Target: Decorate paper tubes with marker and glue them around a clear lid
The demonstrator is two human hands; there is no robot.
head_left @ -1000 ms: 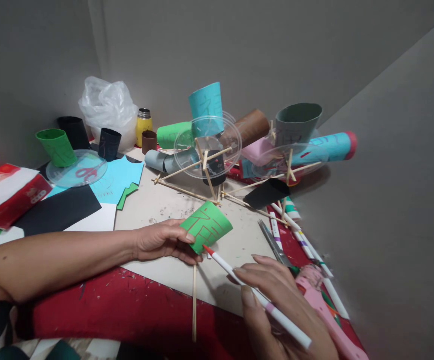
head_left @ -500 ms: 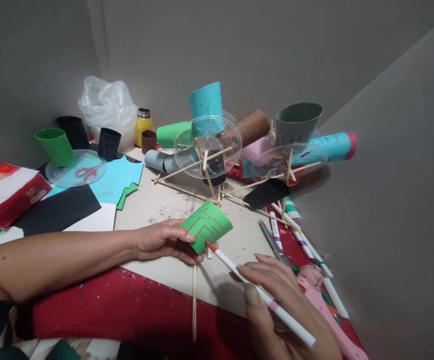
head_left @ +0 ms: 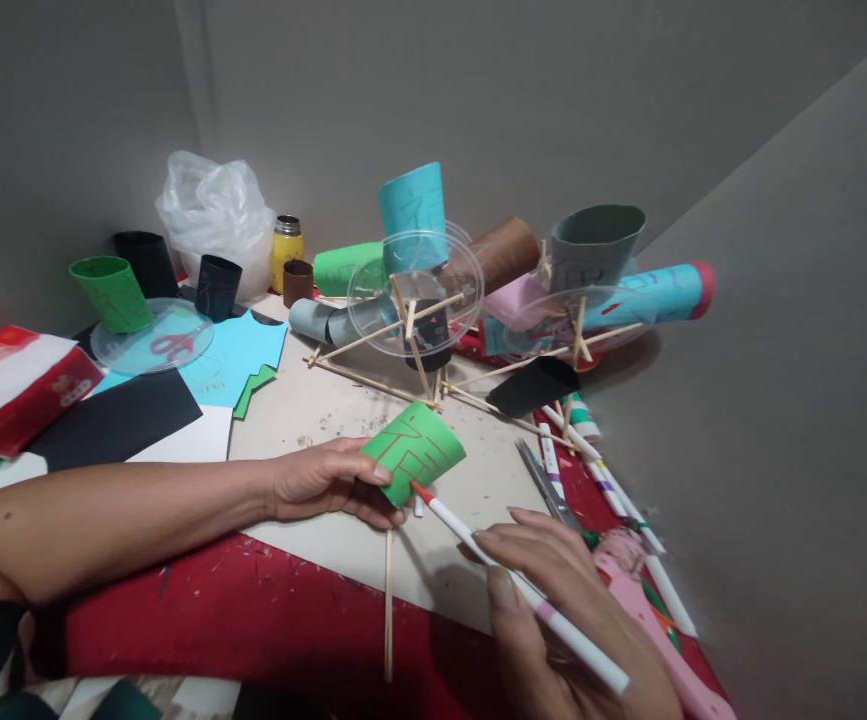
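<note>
My left hand [head_left: 328, 482] grips a green paper tube [head_left: 413, 450] with dark lines drawn on it, holding it just above the beige board [head_left: 313, 410]. My right hand [head_left: 560, 610] is closed around a white marker [head_left: 523, 592] with a red tip, and that tip touches the tube's lower edge. A thin wooden stick [head_left: 388, 600] lies on the board beneath the tube.
Behind stands a stick frame [head_left: 410, 350] carrying clear plastic lids and coloured paper tubes. Scissors [head_left: 549, 490], several markers [head_left: 605, 490] and a pink tool [head_left: 650, 620] lie right. Paper sheets [head_left: 230, 360], a green cup [head_left: 110, 292], a plastic bag [head_left: 215, 215], a red packet [head_left: 13, 385] sit left.
The marker's red tip has crept a little up and right along the green tube's edge. My left hand and the tube have stayed put.
</note>
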